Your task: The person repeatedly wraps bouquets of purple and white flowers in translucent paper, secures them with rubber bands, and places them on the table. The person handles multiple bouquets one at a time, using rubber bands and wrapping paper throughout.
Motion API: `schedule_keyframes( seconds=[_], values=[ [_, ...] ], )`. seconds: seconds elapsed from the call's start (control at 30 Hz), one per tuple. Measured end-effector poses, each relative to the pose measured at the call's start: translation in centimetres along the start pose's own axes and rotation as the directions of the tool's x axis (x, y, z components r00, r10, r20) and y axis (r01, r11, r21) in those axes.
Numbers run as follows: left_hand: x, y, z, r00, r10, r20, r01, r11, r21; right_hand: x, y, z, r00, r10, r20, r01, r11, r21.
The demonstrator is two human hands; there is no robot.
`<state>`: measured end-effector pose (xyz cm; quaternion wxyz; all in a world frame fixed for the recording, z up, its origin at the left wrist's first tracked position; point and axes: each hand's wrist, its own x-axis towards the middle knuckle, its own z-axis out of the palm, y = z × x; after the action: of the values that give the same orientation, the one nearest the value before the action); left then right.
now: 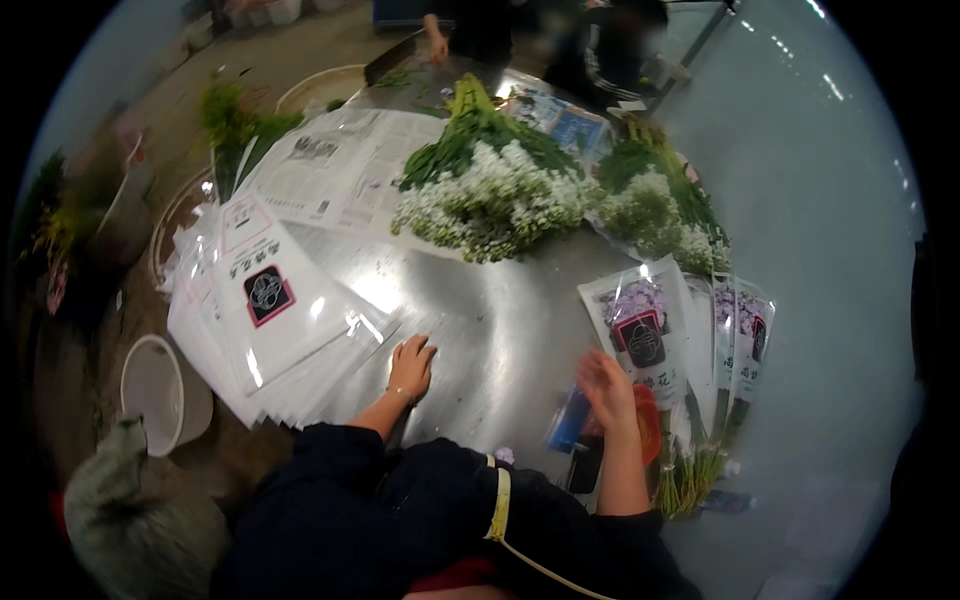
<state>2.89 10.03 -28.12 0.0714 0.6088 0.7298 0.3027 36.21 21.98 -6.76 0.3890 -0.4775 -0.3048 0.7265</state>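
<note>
My left hand point(411, 369) rests on the bare metal tabletop point(480, 330) with nothing visible in it. Beside it lies a fanned stack of clear and white plastic flower sleeves point(292, 322), printed with a dark emblem and writing. My right hand point(606, 386), slightly blurred, is held palm inward with its fingers extended, and I see nothing in it. Close to its right are sleeved bunches of purple flowers point(637, 300), stems towards me. Partly hidden by my right forearm are a red-orange round object point(647, 424), a blue packet point(568, 420) and a dark phone-like object point(585, 463).
Bunches of white flowers point(495, 202) lie on newspaper point(330, 165) at the far side, with another white bunch point(652, 210) to their right. A white bucket point(161, 394) stands at the left. Two people work beyond the table, one with a hand point(438, 49) visible.
</note>
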Motion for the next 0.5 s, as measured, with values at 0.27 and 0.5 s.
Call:
schedule_keyframes(
  seconds=[0.27, 0.5],
  values=[
    [-3.8, -5.8, -9.8, 0.978, -0.193, 0.084, 0.195, 0.980, -0.026, -4.3, 6.8, -1.6, 0.997, 0.073, -0.025, -0.072, 0.997, 0.036],
    [-9.6, -16.3, -21.0, 0.976, -0.210, 0.061, 0.179, 0.926, 0.332, -2.3, 11.1, 2.3, 0.986, 0.169, 0.018, -0.169, 0.986, 0.014]
  ],
)
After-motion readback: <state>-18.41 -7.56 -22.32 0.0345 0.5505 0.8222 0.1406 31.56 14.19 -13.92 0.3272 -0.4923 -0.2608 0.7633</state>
